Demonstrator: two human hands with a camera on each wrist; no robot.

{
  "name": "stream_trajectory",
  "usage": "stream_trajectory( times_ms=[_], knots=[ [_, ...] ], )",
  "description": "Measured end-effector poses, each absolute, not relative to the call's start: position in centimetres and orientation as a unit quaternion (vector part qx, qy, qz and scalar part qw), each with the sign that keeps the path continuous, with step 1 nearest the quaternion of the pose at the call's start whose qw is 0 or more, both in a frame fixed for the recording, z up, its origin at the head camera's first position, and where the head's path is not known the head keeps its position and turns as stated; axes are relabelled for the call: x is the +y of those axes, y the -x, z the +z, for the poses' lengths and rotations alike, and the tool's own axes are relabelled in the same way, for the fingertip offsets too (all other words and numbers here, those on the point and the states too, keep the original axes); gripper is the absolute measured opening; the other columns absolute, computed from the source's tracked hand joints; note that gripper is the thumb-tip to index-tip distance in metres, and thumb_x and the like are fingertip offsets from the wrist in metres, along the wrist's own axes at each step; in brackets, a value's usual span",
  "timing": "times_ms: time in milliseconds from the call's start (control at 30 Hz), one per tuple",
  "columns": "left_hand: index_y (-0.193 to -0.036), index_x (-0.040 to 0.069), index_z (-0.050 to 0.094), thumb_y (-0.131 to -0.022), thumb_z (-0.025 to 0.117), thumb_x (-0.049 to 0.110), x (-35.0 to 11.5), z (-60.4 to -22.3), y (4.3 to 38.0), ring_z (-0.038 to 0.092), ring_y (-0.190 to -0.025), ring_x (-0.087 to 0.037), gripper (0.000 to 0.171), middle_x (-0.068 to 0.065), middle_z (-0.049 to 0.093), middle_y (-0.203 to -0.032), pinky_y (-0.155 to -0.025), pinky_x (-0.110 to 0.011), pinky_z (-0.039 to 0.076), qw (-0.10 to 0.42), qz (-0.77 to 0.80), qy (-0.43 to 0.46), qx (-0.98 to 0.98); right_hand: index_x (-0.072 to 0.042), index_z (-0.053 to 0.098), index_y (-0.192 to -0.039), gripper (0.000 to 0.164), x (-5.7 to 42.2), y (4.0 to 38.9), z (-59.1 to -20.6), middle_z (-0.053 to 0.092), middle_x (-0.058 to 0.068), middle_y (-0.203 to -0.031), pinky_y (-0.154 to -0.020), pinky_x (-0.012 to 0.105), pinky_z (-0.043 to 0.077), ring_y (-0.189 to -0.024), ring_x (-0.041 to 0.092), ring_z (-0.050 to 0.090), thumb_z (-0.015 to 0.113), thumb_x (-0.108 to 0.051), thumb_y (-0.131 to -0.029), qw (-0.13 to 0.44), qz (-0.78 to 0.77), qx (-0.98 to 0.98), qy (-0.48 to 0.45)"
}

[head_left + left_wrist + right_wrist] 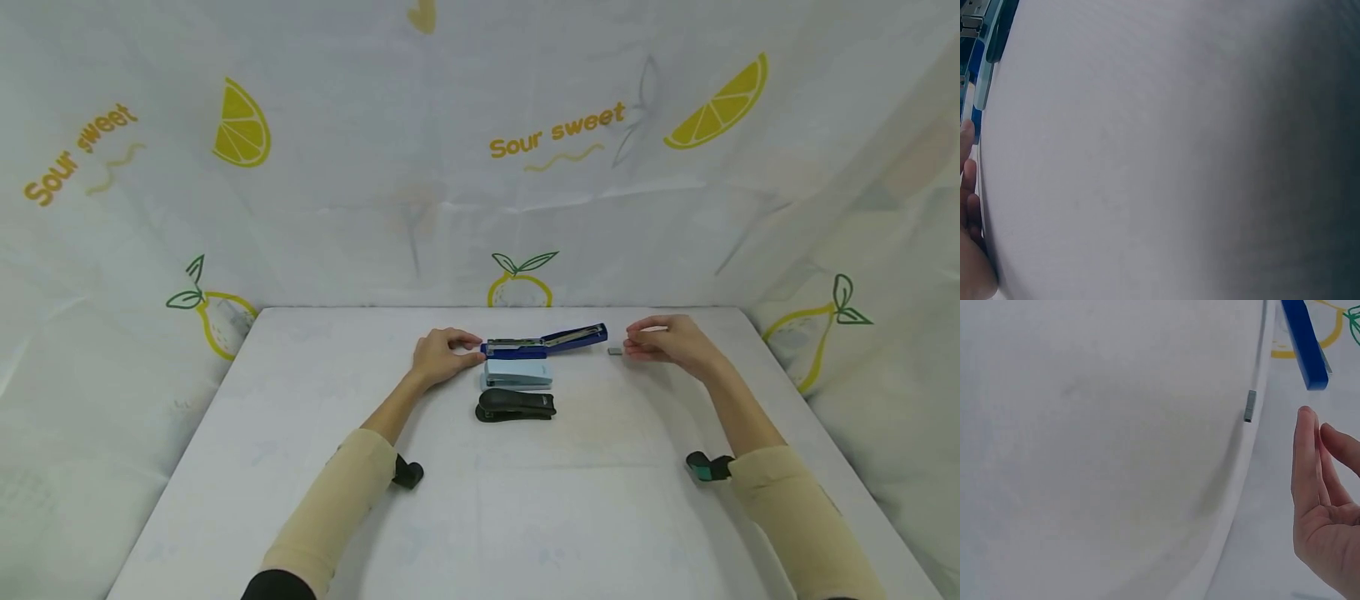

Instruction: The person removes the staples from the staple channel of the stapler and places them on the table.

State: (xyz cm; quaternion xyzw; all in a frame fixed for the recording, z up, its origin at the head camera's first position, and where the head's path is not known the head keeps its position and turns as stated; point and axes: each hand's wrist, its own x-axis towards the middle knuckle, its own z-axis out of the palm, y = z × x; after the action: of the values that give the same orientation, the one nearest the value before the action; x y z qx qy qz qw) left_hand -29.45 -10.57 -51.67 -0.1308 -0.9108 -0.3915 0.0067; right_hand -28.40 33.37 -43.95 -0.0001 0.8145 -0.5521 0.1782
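Nearest on the tabletop (570, 517) lies a black stapler (516, 403), then a light-blue stapler (517, 371), then the opened blue stapler (525, 352), its end pinched by the left hand (442, 358); the left wrist view crops all these. The right hand (671, 342) keeps thumb and straight fingers apart; only the right wrist view clearly separates it from the grey staple strip (1250, 406).
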Motion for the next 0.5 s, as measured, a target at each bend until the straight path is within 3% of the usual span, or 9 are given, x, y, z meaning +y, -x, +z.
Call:
stream_trajectory(
  times_ms=[233, 400, 500],
  knots=[
    [-0.121, 0.020, 0.083, -0.094, 0.085, 0.037, -10.9, -51.5, 29.3, 0.067, -0.113, -0.023, 0.032, -0.002, 0.082, -0.114, -0.101, -0.038, 0.048, -0.007, -0.415, 0.126, -0.901, 0.015, 0.050, -0.147, 0.051, 32.7, 27.9, -42.2, 0.081, -0.005, -0.100, -0.089, 0.027, 0.064, -0.094, 0.009, 0.082, 0.065, -0.016, -0.109, 0.157, -0.559, 0.814, 0.011],
    [-0.119, 0.020, 0.083, -0.095, 0.084, 0.035, -11.1, -51.3, 29.0, 0.065, -0.109, -0.021, 0.029, -0.002, 0.080, -0.111, -0.098, -0.035, 0.047, -0.014, -0.431, 0.124, -0.894, 0.016, 0.053, -0.143, 0.051, 31.1, 26.8, -40.5, 0.082, -0.005, -0.100, -0.089, 0.027, 0.064, -0.095, 0.009, 0.082, 0.069, -0.017, -0.107, 0.155, -0.563, 0.811, 0.032],
    [-0.119, 0.019, 0.083, -0.095, 0.083, 0.034, -11.3, -51.3, 28.8, 0.063, -0.106, -0.019, 0.029, -0.003, 0.080, -0.112, -0.095, -0.032, 0.046, -0.021, -0.445, 0.129, -0.886, 0.017, 0.054, -0.141, 0.051, 30.0, 26.4, -40.0, 0.083, 0.001, -0.104, -0.091, 0.032, 0.064, -0.095, 0.011, 0.082, 0.071, -0.015, -0.106, 0.158, -0.566, 0.808, 0.050]
  ],
)
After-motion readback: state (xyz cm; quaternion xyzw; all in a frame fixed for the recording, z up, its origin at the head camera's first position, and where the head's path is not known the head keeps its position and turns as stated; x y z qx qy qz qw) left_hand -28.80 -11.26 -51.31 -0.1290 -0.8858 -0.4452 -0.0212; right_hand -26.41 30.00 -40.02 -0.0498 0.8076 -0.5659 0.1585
